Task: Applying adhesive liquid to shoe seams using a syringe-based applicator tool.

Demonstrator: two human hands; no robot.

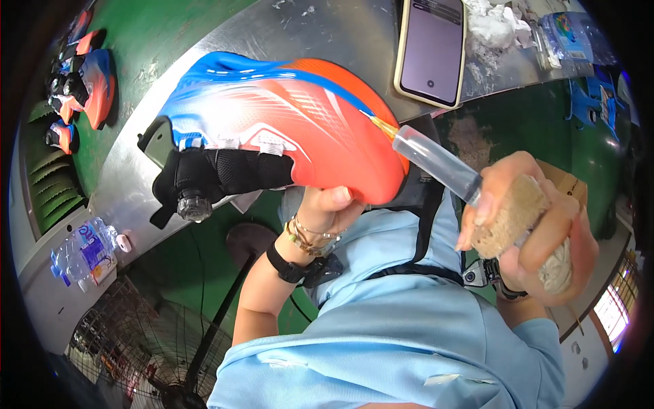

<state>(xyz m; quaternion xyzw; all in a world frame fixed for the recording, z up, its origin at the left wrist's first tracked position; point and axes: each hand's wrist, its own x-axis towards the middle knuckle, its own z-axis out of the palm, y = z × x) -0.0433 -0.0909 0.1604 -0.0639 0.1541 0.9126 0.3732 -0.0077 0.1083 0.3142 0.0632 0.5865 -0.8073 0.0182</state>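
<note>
Closest to the camera is a light blue shirt (381,334), filling the bottom of the view. Just above it, the right hand (528,228) is closed tight around a tool wrapped in tan cloth (511,215). A clear tube (439,163) sticks out of the wrap and points up and to the left. At the end of the tube is a thin yellow tip (383,126), and it touches the edge of a shoe near the toe.

The left hand (327,208) is under the shoe (286,129) and holds it up from below, with the thumb pressed on the orange part. The wrist has a black band (289,267) and gold bracelets (310,235). The shoe is orange, white and blue, with a black strap and a round black knob (194,204) on the side. It lies on its side in the air, in front of a grey metal table (327,34).

The two hands are apart, one on the shoe and one on the tool.

Farther off, a phone (432,48) lies on the table, with white crumpled paper (494,27) beside it. At the left, a plastic water bottle (85,252) lies near the table edge. More orange and blue shoes (85,85) sit far away on the green floor. A fan (146,341) with a wire cage stands low at the left.
</note>
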